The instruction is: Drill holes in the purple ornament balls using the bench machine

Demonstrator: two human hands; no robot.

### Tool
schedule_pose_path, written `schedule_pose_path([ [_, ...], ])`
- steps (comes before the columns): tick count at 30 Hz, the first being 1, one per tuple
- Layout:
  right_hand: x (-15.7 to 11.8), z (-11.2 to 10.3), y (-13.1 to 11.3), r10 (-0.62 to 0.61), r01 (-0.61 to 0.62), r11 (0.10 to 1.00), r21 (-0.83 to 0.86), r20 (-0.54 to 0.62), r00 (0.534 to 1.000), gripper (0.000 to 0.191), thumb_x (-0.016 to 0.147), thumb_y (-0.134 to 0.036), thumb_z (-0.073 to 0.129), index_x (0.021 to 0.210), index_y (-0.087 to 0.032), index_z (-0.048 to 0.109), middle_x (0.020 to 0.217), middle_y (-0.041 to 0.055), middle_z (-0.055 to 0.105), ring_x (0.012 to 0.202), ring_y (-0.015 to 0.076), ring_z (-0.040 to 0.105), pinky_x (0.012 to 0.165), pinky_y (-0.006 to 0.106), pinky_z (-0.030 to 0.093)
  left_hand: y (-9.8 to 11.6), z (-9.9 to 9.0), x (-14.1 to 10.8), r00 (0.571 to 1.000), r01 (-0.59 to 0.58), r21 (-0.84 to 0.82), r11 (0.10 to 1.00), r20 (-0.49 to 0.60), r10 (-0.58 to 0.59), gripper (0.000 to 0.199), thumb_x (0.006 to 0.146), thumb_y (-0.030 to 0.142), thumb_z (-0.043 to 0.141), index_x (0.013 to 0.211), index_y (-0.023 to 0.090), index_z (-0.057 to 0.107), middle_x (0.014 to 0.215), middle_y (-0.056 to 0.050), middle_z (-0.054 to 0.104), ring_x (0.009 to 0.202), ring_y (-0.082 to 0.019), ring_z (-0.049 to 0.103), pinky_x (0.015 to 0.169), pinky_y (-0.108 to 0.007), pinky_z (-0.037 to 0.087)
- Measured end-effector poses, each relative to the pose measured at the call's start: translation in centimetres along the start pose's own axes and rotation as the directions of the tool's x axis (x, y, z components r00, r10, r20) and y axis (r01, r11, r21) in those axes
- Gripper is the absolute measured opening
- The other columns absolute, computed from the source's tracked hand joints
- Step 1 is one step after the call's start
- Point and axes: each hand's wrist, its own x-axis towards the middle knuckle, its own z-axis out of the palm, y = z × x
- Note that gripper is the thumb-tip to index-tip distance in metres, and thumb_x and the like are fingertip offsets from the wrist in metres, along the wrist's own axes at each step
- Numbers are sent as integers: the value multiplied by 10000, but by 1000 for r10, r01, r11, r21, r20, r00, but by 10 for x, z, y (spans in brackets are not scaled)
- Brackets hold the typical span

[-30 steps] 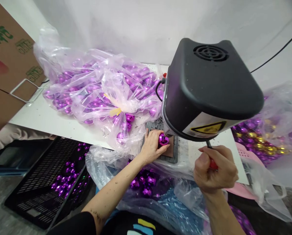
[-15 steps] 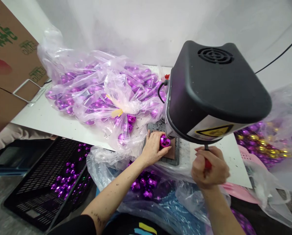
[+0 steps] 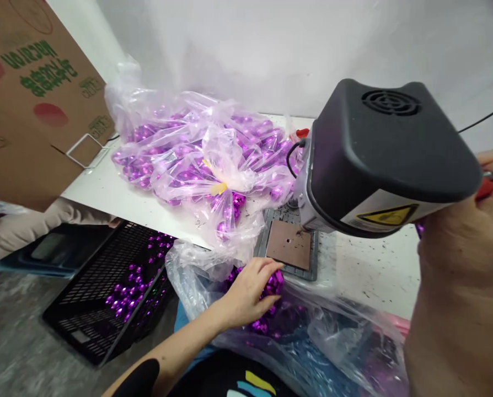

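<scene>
My left hand (image 3: pixel 250 292) is closed around a shiny purple faceted ball (image 3: pixel 275 282), above an open clear plastic bag (image 3: pixel 188 268) on my lap. More purple balls (image 3: pixel 261 325) lie in that bag. Just beyond the fingers, a brown square pad (image 3: pixel 285 256) with a small hole sits bare on the grey ribbed base (image 3: pixel 312 270) of a black press machine (image 3: pixel 395 149). Raised at the far right, my right hand (image 3: pixel 473 220) is wrapped around the machine's red-handled lever (image 3: pixel 487 186); part of the grip is hidden.
A tied plastic bag full of purple balls (image 3: pixel 180 160) lies on the white table (image 3: pixel 366 270). On the floor at left stands a black crate (image 3: pixel 81 309) with loose balls. A cardboard box (image 3: pixel 43 121) and another person's sleeve (image 3: pixel 64 218) are at upper left.
My left hand has drawn the ball off the pad toward me, over the bag. The right hand has swung the lever up and to the right. The view has shifted left.
</scene>
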Motion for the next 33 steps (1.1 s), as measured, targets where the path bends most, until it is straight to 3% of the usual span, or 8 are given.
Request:
schedule_pose_path([
  [4, 0, 3, 4, -12, 13, 999, 30, -12, 1000, 148, 804, -269, 631, 739, -139, 604, 564, -31, 415, 536, 29, 399, 481, 183, 222, -1, -19, -15, 997, 41, 25, 999, 60, -43, 775, 892, 412, 720, 1549, 300, 324, 1478, -132, 497, 1358, -290, 503, 1132, -466, 445],
  [8, 4, 5, 5, 21, -20, 999, 37, -7, 1000, 132, 776, -252, 636, 727, -136, 595, 558, -37, 419, 517, 18, 378, 462, 175, 213, -29, -52, 30, 987, 45, 225, 973, -162, -9, 344, 1009, 332, 522, 1334, 226, 559, 1317, -126, 627, 1251, -276, 568, 1074, -464, 460],
  [11, 5, 4, 5, 54, -54, 999, 4, 7, 999, 137, 776, -259, 645, 742, -132, 604, 561, -42, 415, 495, 10, 366, 437, 158, 216, -59, -79, 68, 951, 236, 508, 829, -297, -89, 228, 932, 226, 568, 1140, 181, 651, 1219, -177, 663, 1209, -374, 563, 1039, -575, 419],
  [18, 4, 2, 6, 66, -71, 995, 74, 67, 996, 297, 826, -425, 629, 780, -138, 571, 537, -59, 398, 408, 43, 421, 354, 159, 301, -82, -106, 98, 958, 285, 634, 719, -221, -184, 258, 725, 120, 707, 977, 152, 667, 998, -181, 682, 1128, -409, 591, 1065, -569, 387],
  [21, 3, 3, 4, 85, -91, 993, 76, 77, 993, 326, 832, -452, 627, 779, -140, 549, 533, -68, 386, 396, 47, 430, 353, 161, 313, -59, -112, 94, 945, 275, 428, 861, -288, -158, 396, 769, 274, 772, 1127, 158, 650, 1132, -156, 676, 1147, -366, 594, 1030, -522, 434],
  [24, 3, 4, 3, 96, -102, 992, 74, 81, 992, 344, 838, -467, 631, 784, -137, 548, 550, -71, 391, 401, 33, 405, 364, 164, 325, -32, -106, 82, 916, 232, -98, 968, -312, -252, 490, 812, 440, 757, 1229, 226, 613, 1148, -85, 671, 999, -248, 646, 902, -408, 513],
  [28, 3, 4, 3, 82, -87, 994, 64, 75, 994, 340, 841, -459, 636, 780, -138, 544, 569, -64, 412, 419, 24, 402, 376, 160, 322, -15, -71, 65, 906, 302, -740, 601, 28, -421, 638, 718, 415, 809, 1284, 253, 563, 992, -38, 666, 755, -152, 655, 669, -284, 503],
  [33, 3, 2, 5, 71, -80, 993, 84, 103, 992, 350, 873, -479, 614, 800, -145, 536, 571, -72, 393, 425, 23, 415, 411, 169, 329, -21, -36, 63, 912, 309, -858, 411, 144, -385, 627, 821, 573, 674, 1351, 269, 534, 1123, -92, 679, 843, -194, 675, 651, -299, 496],
])
